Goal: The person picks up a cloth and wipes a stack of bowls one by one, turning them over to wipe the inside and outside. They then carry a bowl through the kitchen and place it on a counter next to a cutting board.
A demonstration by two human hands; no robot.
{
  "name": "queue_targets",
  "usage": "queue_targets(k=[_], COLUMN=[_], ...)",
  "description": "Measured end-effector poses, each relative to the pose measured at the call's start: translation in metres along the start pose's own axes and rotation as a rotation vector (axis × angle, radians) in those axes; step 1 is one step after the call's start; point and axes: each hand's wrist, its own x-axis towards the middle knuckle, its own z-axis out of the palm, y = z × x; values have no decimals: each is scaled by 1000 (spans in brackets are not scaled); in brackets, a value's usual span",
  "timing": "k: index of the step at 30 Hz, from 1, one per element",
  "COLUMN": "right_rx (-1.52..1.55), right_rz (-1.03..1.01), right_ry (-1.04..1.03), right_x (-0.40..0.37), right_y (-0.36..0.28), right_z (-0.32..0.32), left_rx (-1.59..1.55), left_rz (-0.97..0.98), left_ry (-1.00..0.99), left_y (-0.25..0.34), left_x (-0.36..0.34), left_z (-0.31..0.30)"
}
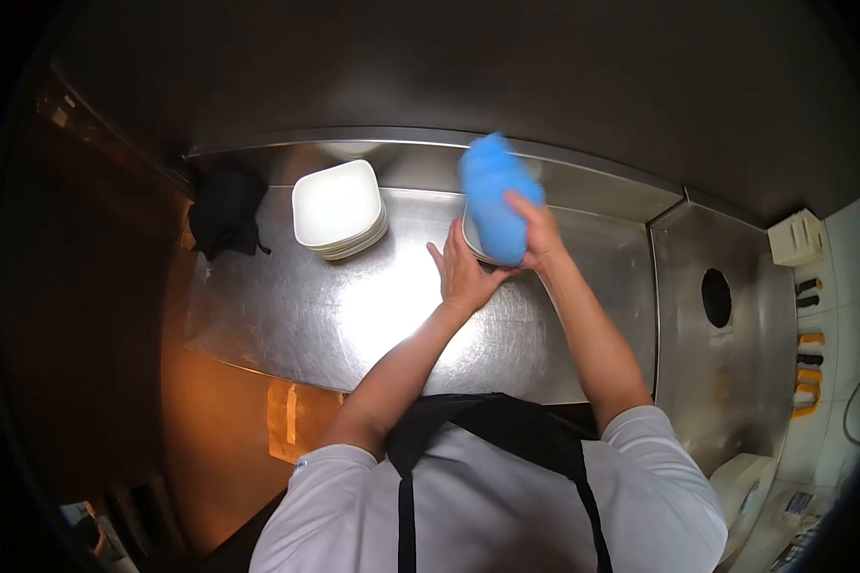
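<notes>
My right hand (537,229) grips a bright blue cloth (495,196) and presses it against a white dish (475,244) above the steel counter (334,306). The cloth hides most of the dish. My left hand (461,275) holds the dish from below and from the left, fingers spread along its rim. A stack of square white plates (338,210) stands on the counter to the left of my hands, apart from them.
A black cloth (225,212) hangs at the counter's back left corner. On the right, a steel surface has a round hole (717,296). Knife handles (808,353) hang on the tiled wall at far right, below a white box (797,237).
</notes>
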Motion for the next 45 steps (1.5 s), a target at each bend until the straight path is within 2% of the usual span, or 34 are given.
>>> queue_targets(k=[2,4,7,8,11,12,15,18,21,24,27,30,31,33,36,38,39,40,41,42,44,45], right_rx=[392,517,523,529,538,536,542,550,558,554,515,449,425,60,-454,-968,-1229,-1216,-1201,-1081,-844,-719], right_rz=[-62,-261,-370,-368,-380,-394,-428,-463,-476,-473,-492,-551,-573,-659,-861,-1082,-1211,-1195,-1187,-1086,-875,-797], right_ry=[56,87,141,178,250,256,309,371,411,430,433,506,541,603,563,264,334,310,284,283,275,280], right_x=[-5,-34,-64,-72,-90,-94,-108,-118,-118,-117,-114,-113,-111,-109,-103,-108,-116,-114,-104,-97,-84,-71], right_y=[-8,-24,-21,-18,-15,-16,-24,-28,-24,-24,-24,-23,-22,-14,9,-11,-22,-28,-37,-44,-59,-66], right_z=[-30,-51,-89,-92,-99,-102,-113,-126,-131,-128,-126,-127,-126,-122,-84,-25,-3,-3,-5,-4,-4,-11], left_rx=[28,89,395,393,771,826,704,528,598,581,585,469,242,-209,-782,-543,-417,-360,-433,-502,-792,-807], left_rz=[99,241,566,686,609,651,674,544,548,864,951,395,310,133,139,484,648,724,544,351,233,255], left_ry=[85,198,-116,-232,-730,-706,-746,-722,-792,-530,-475,-829,-819,-774,-654,-468,-369,-300,-461,-624,-631,-619], left_y=[-1,-3,14,14,29,39,44,50,70,38,14,62,60,52,59,64,65,62,59,66,88,92], left_x=[-8,-13,1,13,46,50,58,55,49,46,52,53,53,49,40,28,23,25,28,27,8,1], left_z=[-1,-11,-51,-53,-54,-60,-70,-71,-71,-45,-34,-68,-68,-69,-58,-51,-50,-54,-59,-74,-88,-91])
